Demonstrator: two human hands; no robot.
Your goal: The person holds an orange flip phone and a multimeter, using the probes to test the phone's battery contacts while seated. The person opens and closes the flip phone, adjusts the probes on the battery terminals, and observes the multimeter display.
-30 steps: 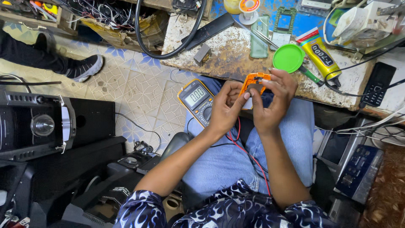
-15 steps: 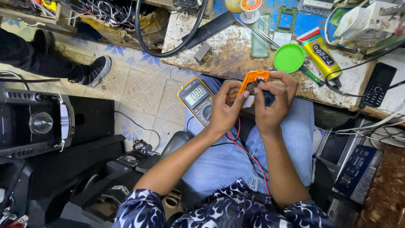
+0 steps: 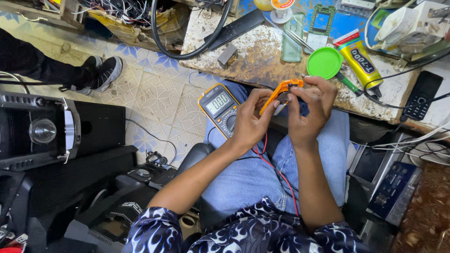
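Both hands meet over the person's lap, just short of the table (image 3: 262, 61) edge. The left hand (image 3: 251, 122) pinches the lower end of a small orange part (image 3: 280, 92) between thumb and fingers; the right hand (image 3: 309, 110) closes its fingertips on the upper end and on something small and dark tucked against it, too hidden to make out. So both hands are shut on the orange part, which sits tilted between them, upper end toward the table.

The orange part looks like a thin, light plastic piece, fairly stiff yet likely to crack if bent, and small enough to slip from the fingers. Its narrow ends, where the fingertips already grip, seem the safest places to hold.

Just left of the left hand a yellow multimeter (image 3: 222, 109) rests on the thigh, display up. A red lead (image 3: 276, 169) and a black one run under the wrists and down across the jeans, so a sweep toward the body could snag them.

Beyond the right hand, a green lid (image 3: 325, 62), a yellow tube (image 3: 361, 58) and a screwdriver (image 3: 348, 83) crowd the table edge. Farther right lies a black phone (image 3: 423, 95) among cables. Room is tight ahead and to the right; the most open space lies to the left, over the tiled floor (image 3: 154, 98).
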